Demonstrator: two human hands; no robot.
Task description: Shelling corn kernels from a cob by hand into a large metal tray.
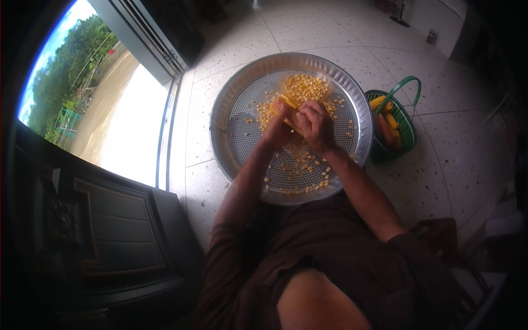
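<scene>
A partly stripped ear of corn (292, 102) is between my hands, over a round, perforated metal sieve (222, 119). My left hand (279, 127) grips the cob from the left side. Curled fingers of my right hand (317, 126) press against it from the right and hide part of it. Just beyond the hands, a heap of yellow kernels (305, 86) sits in what looks like a clear shallow bowl inside the sieve. Loose kernels (310, 167) lie scattered over the sieve's holes, many of them close to me.
To the right of the sieve, a green woven basket (406, 136) with a raised handle holds several corn ears (392, 121). Speckled floor tiles (416, 177) surround both. A dark panelled door (119, 231) stands at left beside a bright open doorway (128, 128). A reddish-brown chair (439, 231) is at lower right.
</scene>
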